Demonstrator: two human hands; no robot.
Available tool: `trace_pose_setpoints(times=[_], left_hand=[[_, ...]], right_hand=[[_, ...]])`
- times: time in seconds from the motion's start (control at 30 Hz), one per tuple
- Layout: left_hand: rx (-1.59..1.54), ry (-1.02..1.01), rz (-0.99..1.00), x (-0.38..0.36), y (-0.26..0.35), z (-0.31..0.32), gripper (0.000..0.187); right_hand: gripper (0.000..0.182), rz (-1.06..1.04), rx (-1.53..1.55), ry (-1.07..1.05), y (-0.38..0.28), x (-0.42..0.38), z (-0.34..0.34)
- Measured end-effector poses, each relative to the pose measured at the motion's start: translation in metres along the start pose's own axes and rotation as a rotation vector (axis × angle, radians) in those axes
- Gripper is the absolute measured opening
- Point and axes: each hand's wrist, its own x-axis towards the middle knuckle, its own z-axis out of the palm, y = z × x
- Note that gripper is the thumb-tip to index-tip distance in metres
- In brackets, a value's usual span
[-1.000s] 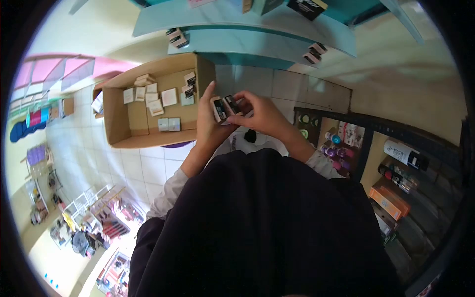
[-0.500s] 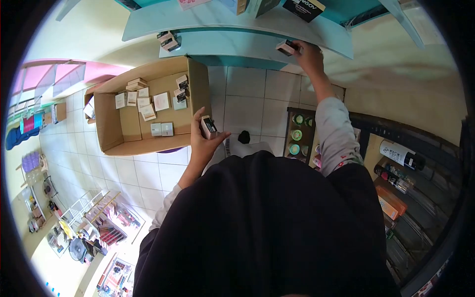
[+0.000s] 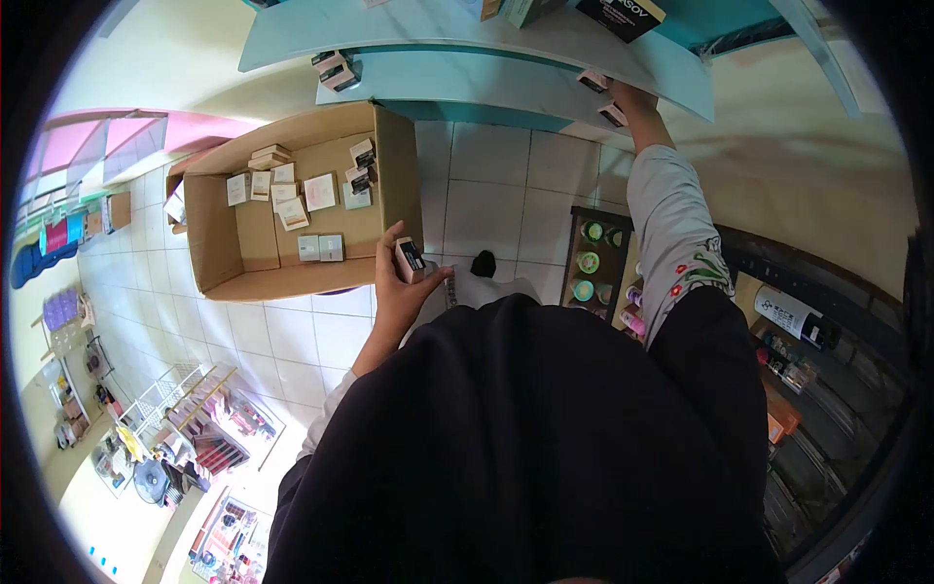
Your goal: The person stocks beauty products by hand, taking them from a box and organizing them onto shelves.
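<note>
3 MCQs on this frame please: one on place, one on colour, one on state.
1. Where is the right hand?
A. at the lower shelf
B. inside the cardboard box
C. at the floor

2. What colour is the shelf?
A. red
B. light blue
C. black

3. What is the left hand doing?
A. hanging empty
B. holding a small box
C. gripping the cardboard box's wall

Answers: 1 A, the arm reaches up to small boxes at the shelf's edge. 2 B, the boards show pale blue. 3 B, the fingers wrap a small box.

Only "ASOV", white letters cut off on the black box (image 3: 623,14) on the shelf, is readable.
</note>
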Motion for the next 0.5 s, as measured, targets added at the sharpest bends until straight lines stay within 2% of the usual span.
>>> trace_pose_setpoints(times=[0.1, 0.17, 0.37, 0.5], left_hand=[[-0.039, 0.003, -0.038, 0.000, 0.006, 0.001, 0.085], [-0.049, -0.003, -0.048, 0.001, 0.004, 0.001, 0.085], [0.063, -0.014, 0.051, 0.003, -0.003, 0.000, 0.090], [-0.021, -0.029, 0.003, 0.004, 0.019, 0.004, 0.091]], right_hand=[[0.048, 0.012, -0.001, -0.051, 0.001, -0.002, -0.002], [0.049, -0.002, 0.011, -0.007, 0.002, -0.002, 0.001], [0.052, 0.023, 0.013, -0.060, 0.003, -0.005, -0.001], [0.054, -0.006, 0.024, -0.064, -0.005, -0.014, -0.020]])
